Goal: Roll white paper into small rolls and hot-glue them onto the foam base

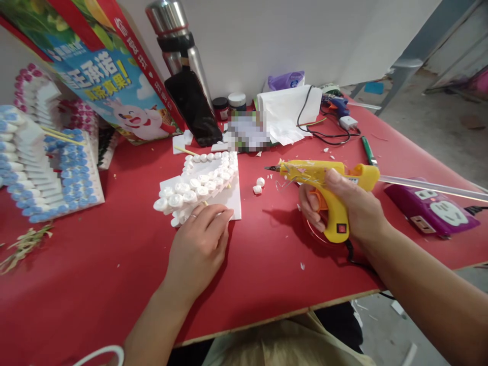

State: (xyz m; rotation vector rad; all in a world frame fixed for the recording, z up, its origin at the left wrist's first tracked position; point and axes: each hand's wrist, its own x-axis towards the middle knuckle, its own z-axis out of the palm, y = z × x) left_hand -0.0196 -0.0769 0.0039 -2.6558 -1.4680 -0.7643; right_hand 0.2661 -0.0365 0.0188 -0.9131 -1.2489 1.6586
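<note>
My right hand [353, 203] is wrapped round a yellow hot glue gun [310, 173], its nozzle pointing left and a long clear glue stick [430, 187] coming out of its back. Fingers rest by the orange trigger. My left hand [204, 234] is closed at the near edge of a white craft model [202, 185] covered in small rolled white rosettes on a white board. The fingertips are partly hidden behind the hand. Thin yellow sticks poke out of the model. Two loose white rosettes [258, 186] lie between the model and the nozzle.
Blue-and-white [72, 173] and pink [32, 91] craft models stand at left, beside a printed bag [114, 76]. A phone [194, 107] leans on a steel flask [168, 20]. A purple power socket [432, 208], green-handled knife [368, 151] and black cable [324, 133] lie right.
</note>
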